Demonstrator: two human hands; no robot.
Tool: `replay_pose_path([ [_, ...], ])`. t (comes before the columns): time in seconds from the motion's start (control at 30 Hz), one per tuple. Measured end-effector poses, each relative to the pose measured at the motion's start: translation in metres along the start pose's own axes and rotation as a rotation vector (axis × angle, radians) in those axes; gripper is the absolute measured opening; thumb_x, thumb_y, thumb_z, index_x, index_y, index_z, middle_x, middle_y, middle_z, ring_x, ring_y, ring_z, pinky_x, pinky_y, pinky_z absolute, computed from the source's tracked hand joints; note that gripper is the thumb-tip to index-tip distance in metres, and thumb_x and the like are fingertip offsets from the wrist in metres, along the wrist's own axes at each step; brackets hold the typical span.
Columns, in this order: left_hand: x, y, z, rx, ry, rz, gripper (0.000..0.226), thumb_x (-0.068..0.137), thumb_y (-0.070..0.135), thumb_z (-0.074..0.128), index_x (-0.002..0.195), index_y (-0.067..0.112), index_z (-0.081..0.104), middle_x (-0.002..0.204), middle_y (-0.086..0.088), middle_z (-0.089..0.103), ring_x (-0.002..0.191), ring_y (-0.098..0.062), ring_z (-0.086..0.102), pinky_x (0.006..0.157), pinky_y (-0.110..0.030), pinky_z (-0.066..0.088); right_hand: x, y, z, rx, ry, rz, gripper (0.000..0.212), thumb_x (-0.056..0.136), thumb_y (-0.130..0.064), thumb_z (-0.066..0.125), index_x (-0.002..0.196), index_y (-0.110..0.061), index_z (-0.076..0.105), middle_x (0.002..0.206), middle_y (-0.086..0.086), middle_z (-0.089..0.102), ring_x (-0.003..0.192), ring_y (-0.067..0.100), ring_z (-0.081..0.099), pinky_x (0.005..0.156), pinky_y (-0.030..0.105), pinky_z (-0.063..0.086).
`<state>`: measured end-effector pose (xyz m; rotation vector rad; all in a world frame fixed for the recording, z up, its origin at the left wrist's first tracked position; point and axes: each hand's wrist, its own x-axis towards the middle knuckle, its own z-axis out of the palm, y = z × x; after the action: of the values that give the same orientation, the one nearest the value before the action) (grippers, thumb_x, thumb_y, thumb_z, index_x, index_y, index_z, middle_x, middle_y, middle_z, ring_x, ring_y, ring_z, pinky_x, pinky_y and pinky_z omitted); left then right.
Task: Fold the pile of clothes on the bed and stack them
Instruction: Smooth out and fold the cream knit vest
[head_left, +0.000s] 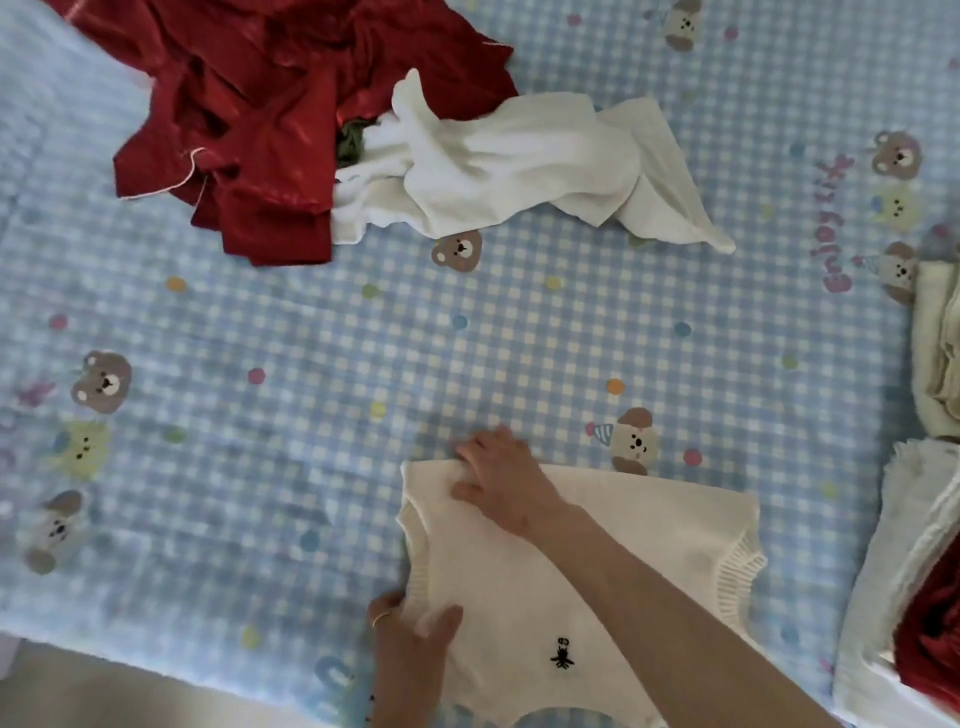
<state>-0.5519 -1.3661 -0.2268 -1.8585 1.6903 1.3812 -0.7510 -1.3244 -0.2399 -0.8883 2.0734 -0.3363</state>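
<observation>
Two piles: red clothes (249, 119) and white garment (509, 166) far up bed (234, 338); folded stack (930, 545) at right.
Vest: cream vest (587, 561) near edge, long axis left-right.
Hands: left hand (410, 639) pinches vest's left edge; right hand (498, 478) presses flat on top corner.

Left hand (410, 631) gripping, right hand (498, 475) flat.

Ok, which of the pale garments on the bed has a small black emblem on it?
The cream knitted vest under both hands; the crumpled white garment by the red clothes is plain.
</observation>
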Motion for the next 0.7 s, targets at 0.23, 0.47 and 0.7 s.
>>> replay_pose_path([
  [0.23, 0.042, 0.049, -0.029, -0.065, -0.113, 0.080, 0.041, 0.060, 0.013, 0.085, 0.086, 0.011, 0.053, 0.073, -0.003, 0.061, 0.069, -0.023, 0.058, 0.055, -0.023, 0.041, 0.050, 0.002, -0.034, 0.090, 0.145, 0.075, 0.027, 0.091, -0.029, 0.054, 0.114, -0.016, 0.057, 0.112, 0.004, 0.055, 0.103, 0.023, 0.054, 0.091, 0.036, 0.039],
  [0.47, 0.084, 0.125, -0.009, 0.607, 0.278, 0.967, 0.055, 0.087, 0.008, 0.055, 0.140, 0.006, 0.040, 0.149, -0.016, 0.034, 0.140, -0.029, 0.023, 0.116, -0.036, 0.015, 0.052, -0.025, -0.029, -0.080, 0.752, 0.193, 0.042, 0.094, -0.020, 0.049, 0.136, -0.013, 0.046, 0.138, 0.008, 0.050, 0.130, 0.028, 0.044, 0.107, 0.045, 0.037],
  [0.7, 0.151, 0.135, 0.028, 1.108, 0.049, 1.219, 0.062, 0.095, 0.046, 0.027, 0.149, 0.017, 0.019, 0.157, -0.011, 0.010, 0.145, -0.027, 0.013, 0.116, -0.043, 0.008, -0.034, 0.073, 0.060, -0.242, 0.457, 0.354, 0.058, 0.095, -0.042, 0.028, 0.147, -0.017, 0.032, 0.155, 0.004, 0.025, 0.144, 0.020, 0.020, 0.113, 0.052, 0.014],
])
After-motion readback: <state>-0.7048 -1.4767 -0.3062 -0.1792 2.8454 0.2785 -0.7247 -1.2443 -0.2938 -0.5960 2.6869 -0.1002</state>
